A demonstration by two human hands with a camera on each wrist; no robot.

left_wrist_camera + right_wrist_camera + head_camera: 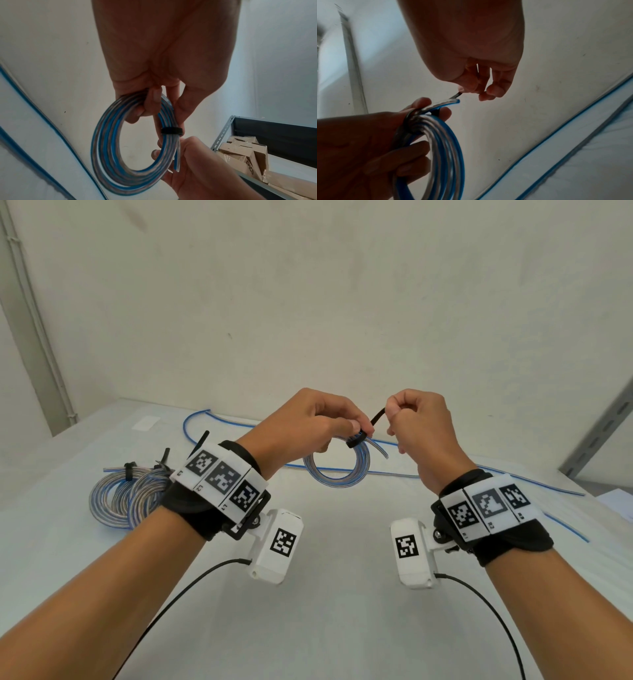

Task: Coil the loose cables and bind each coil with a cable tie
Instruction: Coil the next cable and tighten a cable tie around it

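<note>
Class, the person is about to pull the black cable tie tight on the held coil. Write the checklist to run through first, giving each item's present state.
1. Left hand grips the coil beside the tie: ok.
2. Cable tie wraps all the coil's strands: ok, seen from the left wrist.
3. Right hand pinches the tie's tail: ok.
4. Tail threaded through the tie's head: cannot tell, fingers cover it.
5. Coil's free end tucked under the tie: ok.
6. Remaining loose cable lies on the table, apart from the held coil: ok.
</note>
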